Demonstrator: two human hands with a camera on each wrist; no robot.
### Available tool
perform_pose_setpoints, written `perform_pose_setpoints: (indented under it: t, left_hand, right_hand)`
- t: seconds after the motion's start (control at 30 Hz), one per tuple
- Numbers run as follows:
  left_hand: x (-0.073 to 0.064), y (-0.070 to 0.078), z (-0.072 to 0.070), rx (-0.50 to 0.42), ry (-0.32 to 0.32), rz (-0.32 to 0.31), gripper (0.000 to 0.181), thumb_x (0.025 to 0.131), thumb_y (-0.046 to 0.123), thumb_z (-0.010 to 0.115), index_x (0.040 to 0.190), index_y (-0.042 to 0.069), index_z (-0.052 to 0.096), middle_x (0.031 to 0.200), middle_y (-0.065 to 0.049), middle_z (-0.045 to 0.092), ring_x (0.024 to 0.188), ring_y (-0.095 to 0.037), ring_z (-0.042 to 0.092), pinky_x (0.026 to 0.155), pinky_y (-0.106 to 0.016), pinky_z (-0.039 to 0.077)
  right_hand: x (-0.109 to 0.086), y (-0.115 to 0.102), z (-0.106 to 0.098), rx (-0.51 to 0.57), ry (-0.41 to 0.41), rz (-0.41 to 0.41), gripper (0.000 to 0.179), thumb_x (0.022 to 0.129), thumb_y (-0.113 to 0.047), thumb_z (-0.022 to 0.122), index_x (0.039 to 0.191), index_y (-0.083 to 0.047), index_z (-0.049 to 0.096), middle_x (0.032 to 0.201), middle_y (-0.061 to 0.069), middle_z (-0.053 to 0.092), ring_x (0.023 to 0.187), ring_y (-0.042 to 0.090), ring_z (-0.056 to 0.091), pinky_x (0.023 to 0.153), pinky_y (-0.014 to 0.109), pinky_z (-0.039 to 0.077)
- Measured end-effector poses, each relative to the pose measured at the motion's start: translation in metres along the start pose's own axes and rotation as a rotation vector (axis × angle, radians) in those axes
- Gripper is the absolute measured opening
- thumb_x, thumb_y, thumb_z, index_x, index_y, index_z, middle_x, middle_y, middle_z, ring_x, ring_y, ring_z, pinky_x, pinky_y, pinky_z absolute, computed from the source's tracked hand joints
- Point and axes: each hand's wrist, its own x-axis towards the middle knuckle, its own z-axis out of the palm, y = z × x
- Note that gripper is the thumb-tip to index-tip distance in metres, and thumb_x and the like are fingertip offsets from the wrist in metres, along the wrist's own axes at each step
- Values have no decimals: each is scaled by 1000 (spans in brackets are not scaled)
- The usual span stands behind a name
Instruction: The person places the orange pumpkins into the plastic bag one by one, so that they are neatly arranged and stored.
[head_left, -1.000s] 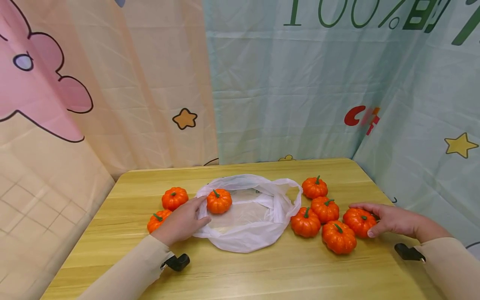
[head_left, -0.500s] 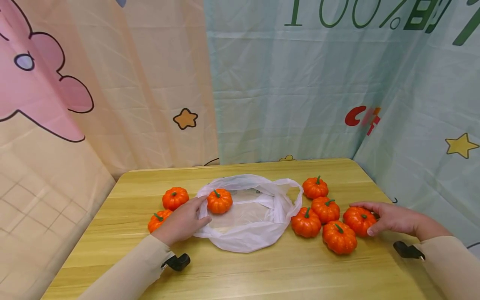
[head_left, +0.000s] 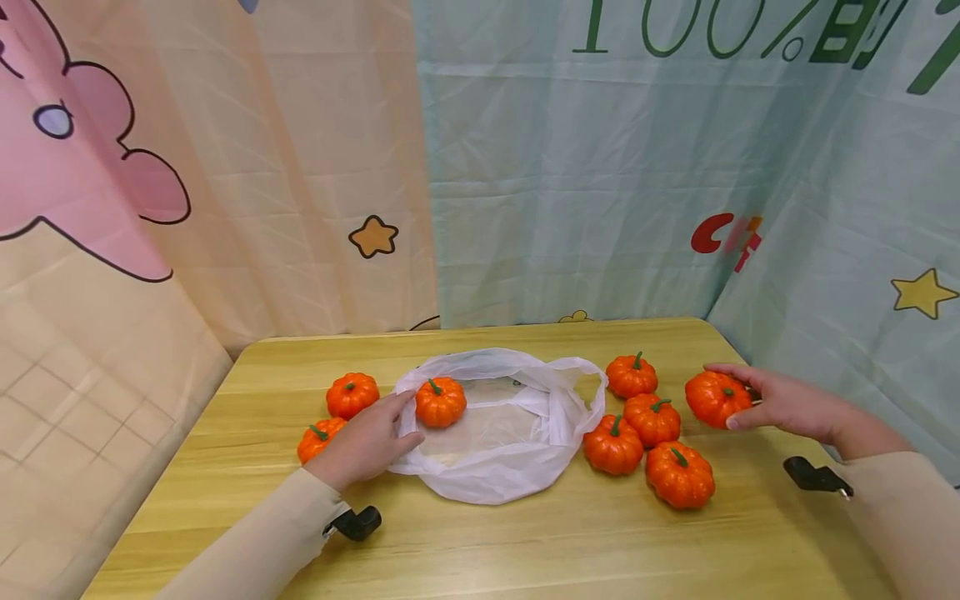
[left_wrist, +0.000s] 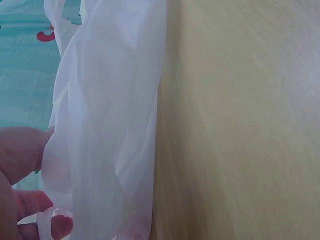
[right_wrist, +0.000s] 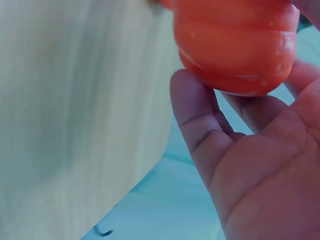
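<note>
My right hand (head_left: 802, 410) grips a small orange pumpkin (head_left: 712, 402) between thumb and fingers, raised over the right part of the table. In the right wrist view that pumpkin (right_wrist: 235, 47) shows glossy and ribbed, fingertips against its underside. A white plastic bag (head_left: 495, 485) lies mid-table with its mouth spread upward. One pumpkin (head_left: 441, 403) sits inside it, at the left of the opening. My left hand (head_left: 369, 443) holds the bag's left rim; in the left wrist view the thin plastic (left_wrist: 107, 125) passes between thumb and fingers.
Several pumpkins (head_left: 654, 419) cluster right of the bag, the front one (head_left: 680, 475) nearest me. Left of the bag are two more, a rear pumpkin (head_left: 352, 395) and one (head_left: 315, 442) partly behind my left hand. Printed curtains (head_left: 570, 183) enclose the wooden table (head_left: 480, 554).
My right hand has lifted its pumpkin up from the table, away from the front pumpkin of the cluster. The left hand and the bag have stayed put.
</note>
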Motion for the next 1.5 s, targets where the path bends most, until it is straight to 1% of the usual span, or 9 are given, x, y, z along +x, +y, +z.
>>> perform_pose_setpoints:
  t: [0.17,0.37,0.43,0.63,0.73,0.87,1.1,1.3,1.5]
  left_hand:
    - [0,1,0,-4,-4,-11,75,98,34,75,160,6,43,161,-16,50,149,-39,48,121,-58,42]
    - [0,1,0,7,-10,-7,76,98,34,74,161,6,42,161,-16,50,149,-40,48,121,-59,41]
    - [0,2,0,7,-12,-7,76,98,34,74,161,6,42,161,-15,50,149,-39,47,121,-58,41]
    - [0,2,-1,2,-11,3,76,98,33,74,161,6,42,162,-16,49,150,-40,47,122,-58,41]
    - [0,2,-2,-2,-11,6,76,99,33,74,161,5,41,162,-16,49,150,-40,47,122,-58,41]
    - [0,2,-2,-6,-7,11,76,98,32,74,161,5,41,161,-16,49,150,-40,47,122,-58,40]
    - [0,1,-1,1,-2,22,76,98,32,74,162,6,41,160,-17,51,149,-40,48,121,-59,41]
    - [1,0,-1,-5,-3,23,78,98,34,74,162,7,40,161,-17,50,149,-40,47,122,-59,41]
    - [1,0,-1,-8,-9,13,78,98,35,75,162,6,40,162,-17,49,150,-41,46,122,-59,40]
  right_hand:
    - [9,-22,-3,20,55,-12,85,95,-20,78,163,-1,29,148,27,49,106,-9,51,85,20,56]
    - [23,-56,-5,72,86,-49,87,97,-20,77,165,-3,24,149,26,51,108,-6,56,87,19,56]
    - [28,-68,-4,91,88,-60,88,97,-20,77,165,-3,24,148,25,52,111,-1,59,89,19,56]
    - [46,-102,3,99,88,-69,89,96,-25,79,162,-3,25,146,22,54,124,29,60,91,18,56]
    - [55,-117,10,120,86,-86,87,95,-24,80,161,-2,27,146,22,55,125,34,60,91,21,57]
    - [67,-136,20,125,77,-113,86,95,-25,80,160,-4,29,145,21,55,125,34,60,94,30,58]
    - [91,-162,42,138,36,-125,86,93,-27,82,161,-10,31,149,19,51,127,36,60,103,46,59]
    - [110,-183,60,113,13,-131,88,92,-27,83,161,-11,31,150,18,51,128,35,58,105,48,57]
    - [126,-198,81,84,2,-129,88,91,-28,83,162,-13,34,150,17,52,127,35,60,105,48,57]
